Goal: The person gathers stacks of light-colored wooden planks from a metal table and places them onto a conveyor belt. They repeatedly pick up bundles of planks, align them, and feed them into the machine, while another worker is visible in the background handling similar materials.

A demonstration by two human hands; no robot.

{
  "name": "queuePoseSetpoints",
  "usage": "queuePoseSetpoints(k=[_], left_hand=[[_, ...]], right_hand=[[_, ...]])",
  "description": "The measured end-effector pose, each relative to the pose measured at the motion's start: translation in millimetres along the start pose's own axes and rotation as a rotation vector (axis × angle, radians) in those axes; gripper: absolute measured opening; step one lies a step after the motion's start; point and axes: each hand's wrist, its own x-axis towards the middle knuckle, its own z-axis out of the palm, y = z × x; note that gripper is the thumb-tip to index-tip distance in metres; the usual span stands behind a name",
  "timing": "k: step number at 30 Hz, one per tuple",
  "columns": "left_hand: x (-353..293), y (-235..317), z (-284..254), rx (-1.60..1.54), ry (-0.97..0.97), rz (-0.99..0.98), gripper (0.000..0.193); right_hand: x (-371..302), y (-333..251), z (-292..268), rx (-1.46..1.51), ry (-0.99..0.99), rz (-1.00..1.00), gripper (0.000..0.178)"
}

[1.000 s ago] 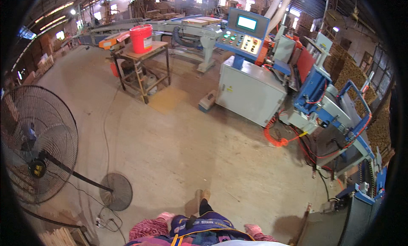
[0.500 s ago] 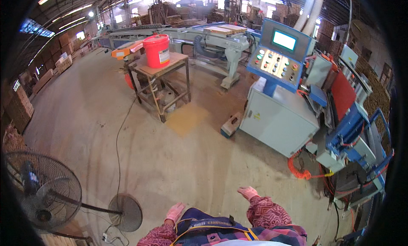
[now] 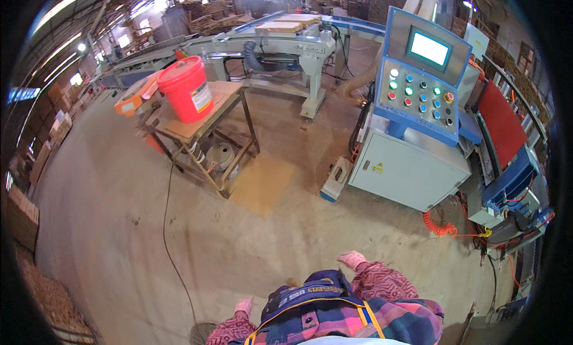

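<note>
My left hand hangs low beside my body at the lower edge, its fingers loose and holding nothing, partly cut off from sight by the sleeve. My right hand reaches slightly forward over the floor, fingers apart and empty. Patterned red cuffs cover both wrists. Ahead on the right stands a control console with a lit screen and several coloured buttons, mounted by a pale grey cabinet. Neither hand touches it. To the left, a red lidded bucket sits on a worn wooden-topped stand.
A grey-and-blue box with a slot lies on the floor by the cabinet. A cable crosses the floor at left. An orange coiled hose hangs at the machine's right. Behind runs a conveyor bearing boards.
My view has moved closer to the console and bucket stand. The standing fan at lower left has passed out of sight except part of its base. Both hands remain empty.
</note>
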Motion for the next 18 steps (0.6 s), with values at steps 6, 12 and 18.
queuePoseSetpoints(k=[6, 12, 18], left_hand=[[160, 71, -164, -0.252, 0.156, 0.191, 0.055], [323, 153, -224, 0.078, -0.027, 0.351, 0.055], [405, 236, -345, 0.285, 0.025, 0.586, 0.031]], right_hand=[[89, 13, -66, -0.187, -0.045, -0.011, 0.031], [240, -4, -155, 0.021, -0.088, 0.139, 0.032], [417, -23, -275, -0.169, 0.032, -0.256, 0.032]])
